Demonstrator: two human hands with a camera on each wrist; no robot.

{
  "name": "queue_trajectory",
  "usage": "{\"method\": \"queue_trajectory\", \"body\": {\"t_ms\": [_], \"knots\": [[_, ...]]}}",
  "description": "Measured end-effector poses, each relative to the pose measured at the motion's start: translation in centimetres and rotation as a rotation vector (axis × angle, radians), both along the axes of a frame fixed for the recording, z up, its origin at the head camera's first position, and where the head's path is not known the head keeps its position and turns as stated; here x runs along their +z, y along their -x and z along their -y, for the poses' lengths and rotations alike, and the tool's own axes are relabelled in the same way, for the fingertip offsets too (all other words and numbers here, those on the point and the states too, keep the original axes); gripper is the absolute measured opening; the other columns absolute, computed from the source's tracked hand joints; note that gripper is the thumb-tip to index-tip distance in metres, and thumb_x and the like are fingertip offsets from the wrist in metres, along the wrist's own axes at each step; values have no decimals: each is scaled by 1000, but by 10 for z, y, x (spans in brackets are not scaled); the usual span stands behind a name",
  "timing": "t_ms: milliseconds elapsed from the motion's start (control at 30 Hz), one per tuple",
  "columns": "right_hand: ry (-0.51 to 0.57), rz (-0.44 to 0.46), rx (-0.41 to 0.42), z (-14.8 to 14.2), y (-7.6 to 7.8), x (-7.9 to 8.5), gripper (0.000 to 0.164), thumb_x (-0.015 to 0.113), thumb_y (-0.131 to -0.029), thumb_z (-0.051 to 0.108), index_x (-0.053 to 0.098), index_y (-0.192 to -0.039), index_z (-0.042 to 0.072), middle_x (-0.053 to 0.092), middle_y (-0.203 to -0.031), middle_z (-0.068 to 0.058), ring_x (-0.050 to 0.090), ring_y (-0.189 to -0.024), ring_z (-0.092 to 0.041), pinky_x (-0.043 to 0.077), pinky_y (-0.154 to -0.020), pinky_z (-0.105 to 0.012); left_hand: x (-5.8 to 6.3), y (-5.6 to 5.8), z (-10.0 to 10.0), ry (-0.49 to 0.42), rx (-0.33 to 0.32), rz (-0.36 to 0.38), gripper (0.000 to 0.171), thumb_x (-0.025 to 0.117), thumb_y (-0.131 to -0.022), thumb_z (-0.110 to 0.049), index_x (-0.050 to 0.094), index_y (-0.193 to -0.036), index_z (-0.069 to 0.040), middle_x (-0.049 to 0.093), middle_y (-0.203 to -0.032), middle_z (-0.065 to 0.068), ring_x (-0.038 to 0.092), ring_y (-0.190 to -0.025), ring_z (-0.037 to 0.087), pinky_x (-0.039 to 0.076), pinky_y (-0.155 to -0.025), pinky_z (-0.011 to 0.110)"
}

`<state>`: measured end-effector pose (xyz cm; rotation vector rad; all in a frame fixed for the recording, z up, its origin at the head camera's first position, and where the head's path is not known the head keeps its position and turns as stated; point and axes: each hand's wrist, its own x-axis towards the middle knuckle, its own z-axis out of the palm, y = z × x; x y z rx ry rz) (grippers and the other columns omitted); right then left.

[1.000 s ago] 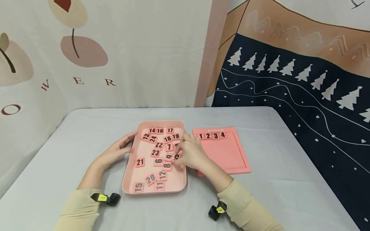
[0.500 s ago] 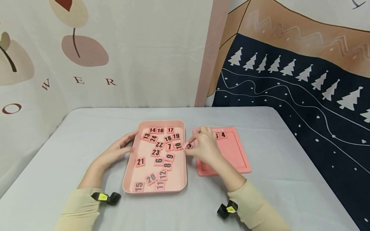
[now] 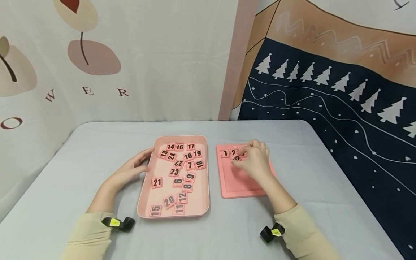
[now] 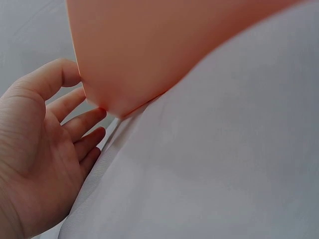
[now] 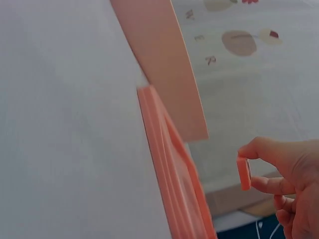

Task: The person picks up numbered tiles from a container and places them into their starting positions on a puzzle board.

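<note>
In the head view, my right hand pinches a small pink number tile above the upper part of the pink frame board. Its numeral is partly covered and tilted. The right wrist view shows the tile edge-on between thumb and fingertip, raised off the board. Tiles 1 and 2 lie in the board's top row; the tile to their right is partly hidden by my fingers. My left hand rests with relaxed fingers against the left rim of the pink tray, also seen in the left wrist view.
Several loose number tiles lie scattered in the tray, among them 21, 23 and 15. Tray and board stand side by side on a pale cloth-covered table, with a narrow gap between. Printed curtains hang behind.
My right hand has lifted a number tile out of the tray's right side and carried it rightward over the board. My left hand stays at the tray's rim.
</note>
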<state>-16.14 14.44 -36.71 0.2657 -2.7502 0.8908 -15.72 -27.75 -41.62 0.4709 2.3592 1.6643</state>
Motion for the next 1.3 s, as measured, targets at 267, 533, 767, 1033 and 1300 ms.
{"method": "queue_trajectory", "body": {"t_ms": [267,533,767,1033,1300], "knots": [[-21,32,-125,-22,9,-8,33,84,-67,30,75,-88,5,52,-105,-13,38,-101,-33,27,-91,-49,0,0,-1,-6,2,2,70,59,-92,-6,23,-151,-3,18,-155,20,12,-142,38,7,-112,55],[-36,70,-264,-37,19,-16,34,80,-72,32,76,-91,3,53,-113,-18,38,-106,-37,29,-86,-50,0,0,-1,-9,4,8,70,59,-92,-6,23,-151,-2,18,-155,20,13,-142,37,7,-113,55],[-24,75,-393,-42,25,-22,36,80,-73,32,74,-89,0,54,-108,-19,39,-102,-38,28,-87,-51,0,0,0,-7,4,11,70,59,-92,-6,23,-151,-3,18,-155,20,13,-142,37,6,-112,55],[-73,136,-502,-43,33,-26,39,78,-78,37,74,-92,1,52,-105,-20,39,-102,-38,29,-87,-50,0,0,0,-7,6,10,70,59,-92,-6,23,-151,-3,19,-155,20,12,-142,38,6,-112,56],[-105,182,-531,-45,39,-33,43,73,-80,43,69,-83,0,50,-107,-23,39,-104,-39,29,-88,-50,0,0,-1,-3,4,10,69,59,-92,-6,23,-151,-2,19,-155,20,13,-142,38,7,-112,55]]}}
